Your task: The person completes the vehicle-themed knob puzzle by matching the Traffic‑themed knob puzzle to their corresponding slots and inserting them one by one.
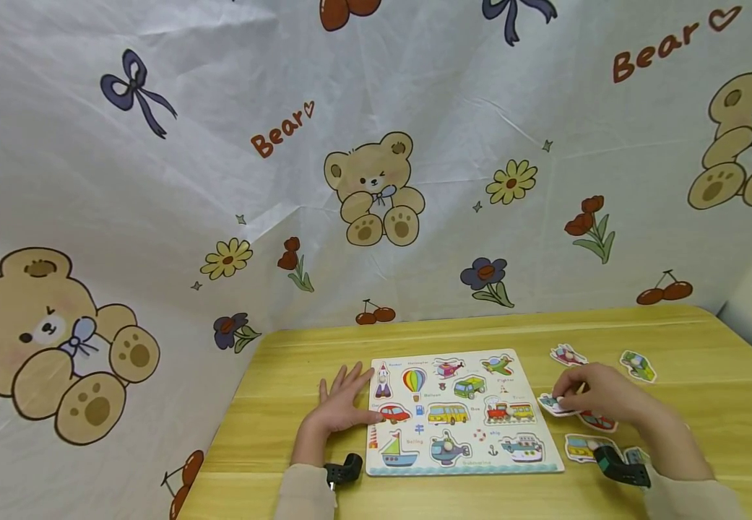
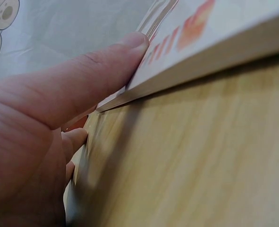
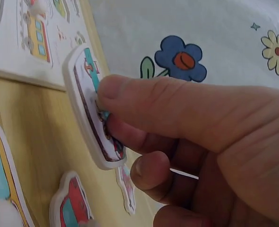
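Note:
A flat puzzle board [image 1: 408,468] printed with vehicles lies on the table. My left hand [image 1: 339,406] is at its left edge, fingers spread. In the left wrist view the thumb [image 2: 97,71] rests on the board's edge. Beyond the right edge, my right hand [image 1: 593,393] pinches a puzzle piece [image 3: 89,113] that looks like a ship, white with teal and dark trim, between thumb and fingers. The piece is tilted above the table, apart from the board. Near that hand lie a red car piece [image 3: 71,203] and a yellow bus piece [image 1: 582,449].
A pink piece [image 1: 567,354] and a green truck piece [image 1: 638,366] lie farther back on the right. Another bluish piece [image 1: 636,455] is partly hidden by the right wrist camera. A bear-printed cloth [image 1: 415,274] stands behind the wooden table [image 1: 297,354].

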Available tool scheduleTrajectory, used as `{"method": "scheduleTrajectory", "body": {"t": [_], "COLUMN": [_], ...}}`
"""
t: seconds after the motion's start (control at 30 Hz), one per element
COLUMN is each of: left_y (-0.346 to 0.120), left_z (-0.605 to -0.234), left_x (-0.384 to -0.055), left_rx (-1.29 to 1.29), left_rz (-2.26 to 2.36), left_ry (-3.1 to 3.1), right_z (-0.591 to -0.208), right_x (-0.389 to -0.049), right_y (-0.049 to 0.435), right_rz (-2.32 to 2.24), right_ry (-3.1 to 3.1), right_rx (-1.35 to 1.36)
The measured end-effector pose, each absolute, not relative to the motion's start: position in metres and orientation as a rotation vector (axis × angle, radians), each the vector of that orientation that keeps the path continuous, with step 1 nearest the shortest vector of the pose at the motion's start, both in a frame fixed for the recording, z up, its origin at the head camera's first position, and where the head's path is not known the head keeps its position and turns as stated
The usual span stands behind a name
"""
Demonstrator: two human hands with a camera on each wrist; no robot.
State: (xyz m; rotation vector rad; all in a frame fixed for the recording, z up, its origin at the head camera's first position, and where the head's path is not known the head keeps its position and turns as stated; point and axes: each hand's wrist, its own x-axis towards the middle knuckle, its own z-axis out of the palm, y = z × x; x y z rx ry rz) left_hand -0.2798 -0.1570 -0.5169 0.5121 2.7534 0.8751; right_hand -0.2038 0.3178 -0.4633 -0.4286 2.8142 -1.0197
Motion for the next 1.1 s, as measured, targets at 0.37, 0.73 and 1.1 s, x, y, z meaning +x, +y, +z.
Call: {"method": "scheduleTrajectory", "body": {"t": [0.37, 0.73, 1.1], "left_y": [-0.156, -0.156, -0.156], "left_z": [-0.517, -0.515, -0.514], "left_x": [-0.281, -0.279, -0.278], "left_rx": [0.513, 0.506, 0.508], "left_rz": [0.863, 0.869, 0.877], "left_ry": [2.762, 2.756, 2.748], "right_z": [-0.460, -0.466, -0.471], "right_x": [-0.206, -0.206, -0.208], "right_y": [0.294, 0.273, 0.258], "right_rz": [-1.157, -1.182, -1.127], "right_ry": [2.581, 2.467, 2.399], "right_rx": [-0.623, -0.731, -0.757]}}
